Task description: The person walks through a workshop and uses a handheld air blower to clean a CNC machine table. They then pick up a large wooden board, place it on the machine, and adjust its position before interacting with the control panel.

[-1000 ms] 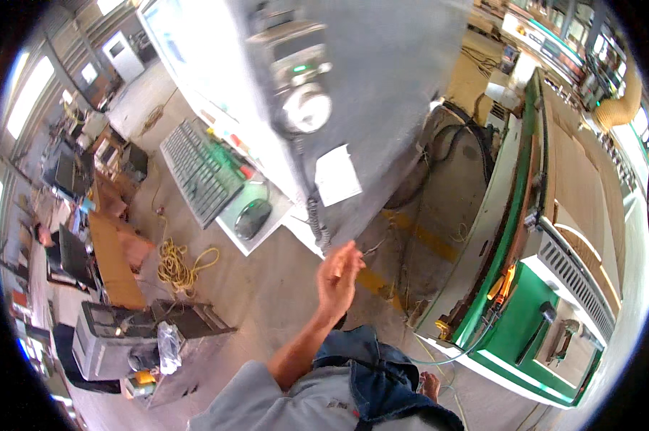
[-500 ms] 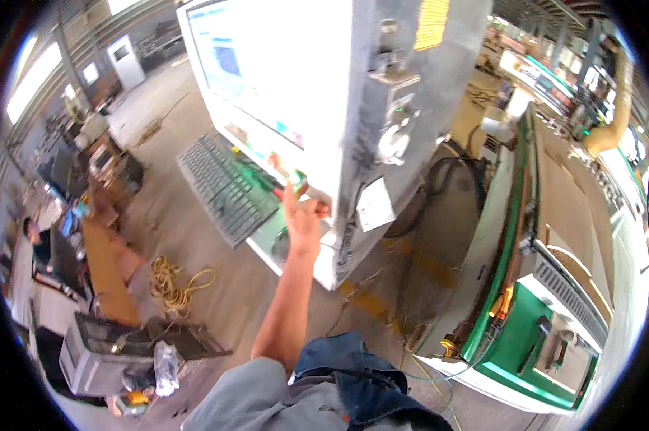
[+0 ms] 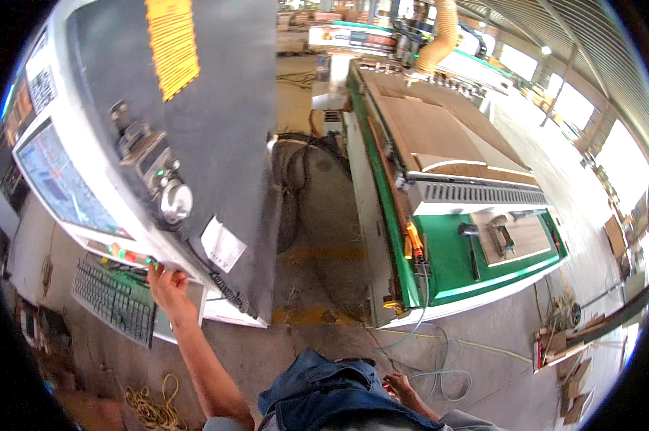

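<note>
My left hand (image 3: 169, 291) reaches to the button strip under the monitor (image 3: 69, 179) of a tall machine console, index finger at a small lit green button (image 3: 151, 263), other fingers loosely bent, holding nothing visible. A red button (image 3: 128, 256) is just left of it. A black keyboard (image 3: 109, 300) lies on the shelf below. On the console's grey side are a pendant controller with a round dial (image 3: 174, 200), its coiled cable and a white paper (image 3: 222, 244). My right hand (image 3: 400, 388) hangs low beside my body, fingers apart and slightly bent, holding nothing I can see.
Right stands a flatbed cutting machine with wooden boards (image 3: 446, 133), a green end table (image 3: 443, 262), orange-handled tools (image 3: 412, 241) and a wide hose (image 3: 436, 47). Black cables (image 3: 296, 169) lie between the machines. A yellow coiled cord (image 3: 152, 406) and thin hoses are on the floor.
My left hand has moved forward from below the console to its button strip. The view has swung rightward, bringing the cutting machine toward the middle and my right hand more into sight.
</note>
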The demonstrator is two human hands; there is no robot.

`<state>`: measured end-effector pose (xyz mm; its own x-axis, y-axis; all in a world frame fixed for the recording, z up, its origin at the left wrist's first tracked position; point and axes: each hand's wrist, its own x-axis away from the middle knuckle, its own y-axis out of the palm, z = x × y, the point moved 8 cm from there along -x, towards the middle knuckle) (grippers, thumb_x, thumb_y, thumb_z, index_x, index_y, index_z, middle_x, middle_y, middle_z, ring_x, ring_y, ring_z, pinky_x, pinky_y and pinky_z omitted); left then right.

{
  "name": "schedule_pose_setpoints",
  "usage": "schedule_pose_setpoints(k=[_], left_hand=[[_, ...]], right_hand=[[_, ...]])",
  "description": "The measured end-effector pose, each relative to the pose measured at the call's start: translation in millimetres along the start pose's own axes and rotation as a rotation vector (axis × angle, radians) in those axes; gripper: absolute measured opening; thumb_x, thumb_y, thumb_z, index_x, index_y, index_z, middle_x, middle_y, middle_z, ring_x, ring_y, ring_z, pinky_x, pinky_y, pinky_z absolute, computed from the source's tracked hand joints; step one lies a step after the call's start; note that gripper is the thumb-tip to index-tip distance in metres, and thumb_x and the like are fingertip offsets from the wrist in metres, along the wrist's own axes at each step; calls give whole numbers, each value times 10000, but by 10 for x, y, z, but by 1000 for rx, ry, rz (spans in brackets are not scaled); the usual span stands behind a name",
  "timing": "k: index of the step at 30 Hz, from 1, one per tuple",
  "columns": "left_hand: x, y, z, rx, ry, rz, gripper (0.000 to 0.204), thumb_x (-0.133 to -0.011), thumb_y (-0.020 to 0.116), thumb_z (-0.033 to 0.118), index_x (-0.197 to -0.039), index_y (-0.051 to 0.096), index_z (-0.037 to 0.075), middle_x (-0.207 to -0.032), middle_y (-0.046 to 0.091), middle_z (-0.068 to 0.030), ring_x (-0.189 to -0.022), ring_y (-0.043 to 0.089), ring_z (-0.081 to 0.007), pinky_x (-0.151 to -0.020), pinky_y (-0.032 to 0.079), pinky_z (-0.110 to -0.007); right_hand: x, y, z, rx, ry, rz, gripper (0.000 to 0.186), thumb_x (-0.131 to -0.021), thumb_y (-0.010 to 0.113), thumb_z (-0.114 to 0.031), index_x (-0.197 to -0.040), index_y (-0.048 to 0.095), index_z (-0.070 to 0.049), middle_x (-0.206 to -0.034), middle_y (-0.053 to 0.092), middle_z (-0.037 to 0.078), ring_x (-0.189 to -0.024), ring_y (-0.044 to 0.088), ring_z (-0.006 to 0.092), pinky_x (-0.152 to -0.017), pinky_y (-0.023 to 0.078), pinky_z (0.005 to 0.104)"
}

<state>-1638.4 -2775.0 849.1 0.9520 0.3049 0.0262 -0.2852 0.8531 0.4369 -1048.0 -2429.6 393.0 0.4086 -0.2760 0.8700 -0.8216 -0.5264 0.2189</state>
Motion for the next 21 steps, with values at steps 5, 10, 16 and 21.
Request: schedule_pose_setpoints(k=[5, 10, 16, 21], left_hand=[[17, 2, 46, -29, 4, 15, 666, -847, 581, 155, -1476, 390, 46, -1114, 594, -8, -743, 505, -111, -753, 412, -287], [-7, 32, 71, -43, -19, -48, 679, -833, 576, 154, -1478, 381, 62, -1084, 593, -1, -732, 493, -109, -726, 410, -269], [-114, -14, 9, -60, -37, -58, 681, -812, 589, 122, -1458, 387, 50, -1074, 560, 5, -713, 483, -98, -690, 414, -248], [-150, -29, -28, -93, -46, -42, 683, -802, 590, 90, -1455, 394, 46, -965, 551, 20, -690, 478, -81, -673, 408, -224]], right_hand=[[121, 18, 76, 122, 25, 161, 88, -894, 612, -146, -930, 624, -67, -716, 641, 129, -567, 603, 210, -468, 470, 316], [139, 102, 88, 139, -24, 132, 102, -899, 604, -150, -907, 650, -59, -695, 634, 102, -558, 599, 186, -450, 442, 296], [173, 198, 137, 161, 45, 229, 135, -909, 587, -158, -884, 641, -37, -682, 628, 88, -549, 591, 185, -443, 441, 303], [113, 230, 146, 110, 73, 177, 149, -919, 567, -196, -870, 635, -73, -679, 621, 80, -548, 577, 199, -447, 435, 317]])
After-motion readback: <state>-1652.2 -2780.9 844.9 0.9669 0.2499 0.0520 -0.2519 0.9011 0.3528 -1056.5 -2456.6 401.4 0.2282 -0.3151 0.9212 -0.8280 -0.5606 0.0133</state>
